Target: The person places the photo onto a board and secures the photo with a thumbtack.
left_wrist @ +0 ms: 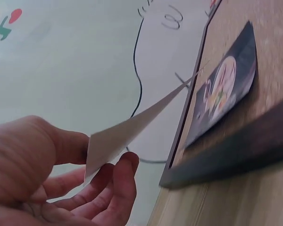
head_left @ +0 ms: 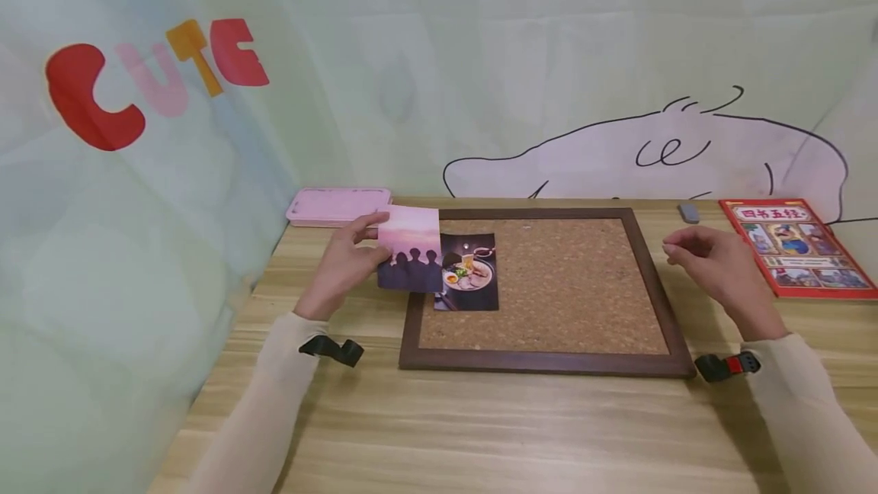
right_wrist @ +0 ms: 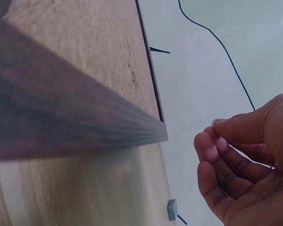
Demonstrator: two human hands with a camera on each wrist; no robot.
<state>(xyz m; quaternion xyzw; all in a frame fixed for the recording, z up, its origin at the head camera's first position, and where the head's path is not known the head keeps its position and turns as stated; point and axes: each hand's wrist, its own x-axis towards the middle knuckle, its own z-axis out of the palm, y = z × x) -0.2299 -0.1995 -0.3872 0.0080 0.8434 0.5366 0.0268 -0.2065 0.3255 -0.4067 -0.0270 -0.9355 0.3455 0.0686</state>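
Observation:
My left hand (head_left: 350, 261) pinches a photo (head_left: 410, 246) by its left edge, thumb on one side and fingers behind. That photo shows dark silhouettes against a pink and purple sky. It is raised at the left side of a cork board (head_left: 576, 280) and overlaps a second photo (head_left: 473, 273), of a noodle bowl on a dark ground, lying on the cork. In the left wrist view the held photo (left_wrist: 118, 136) appears nearly edge-on. My right hand (head_left: 720, 269) hovers beyond the board's right edge, fingers loosely curled and thumb near the index fingertip; nothing shows between them.
Dark wood frames the cork board (head_left: 549, 362) on the wooden table (head_left: 535, 433). A pink case (head_left: 336, 203) sits at the back left. Behind the right hand lie a small grey block (head_left: 688, 213) and a red book (head_left: 799, 248). A printed cloth (head_left: 549, 59) hangs behind the table.

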